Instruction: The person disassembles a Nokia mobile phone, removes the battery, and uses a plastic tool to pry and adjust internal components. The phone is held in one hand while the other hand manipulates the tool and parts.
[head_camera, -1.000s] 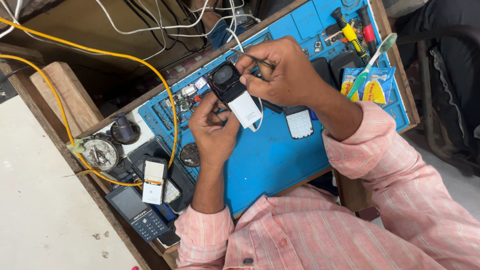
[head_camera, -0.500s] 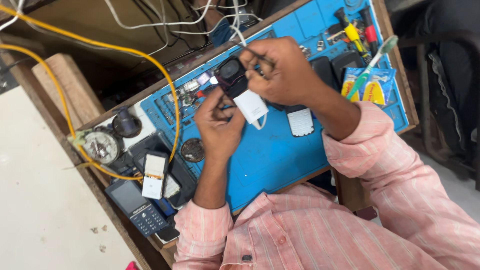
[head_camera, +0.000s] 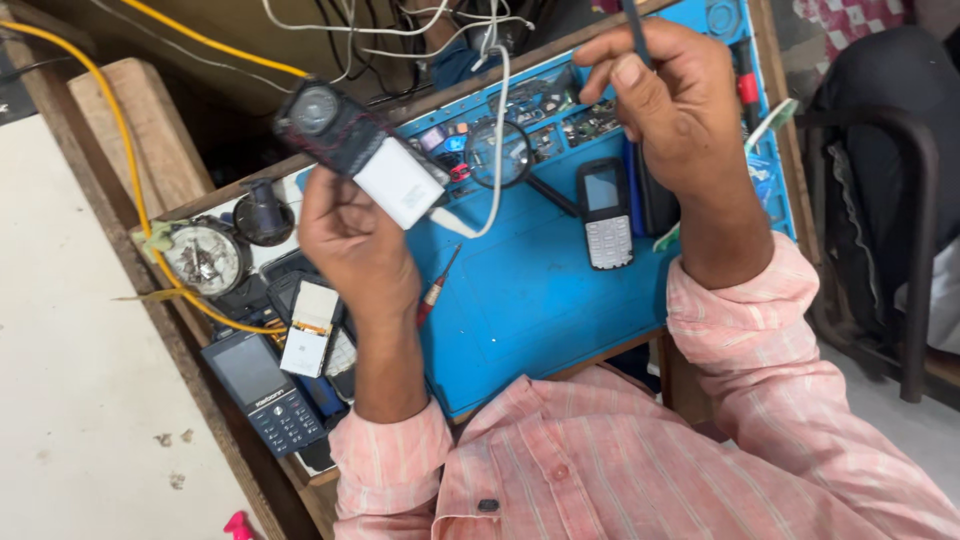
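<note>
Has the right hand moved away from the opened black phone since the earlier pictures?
Yes. The right hand now sits apart from the opened black phone, further along the blue mat.

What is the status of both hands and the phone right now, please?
Left hand grips opened phone, raised. Right hand pinches thin tool. Nothing between them.

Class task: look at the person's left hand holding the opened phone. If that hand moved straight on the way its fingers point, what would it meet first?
Probably the tangle of white cables behind the bench; the left hand points up and away with the opened phone. Depth is unclear.
</note>
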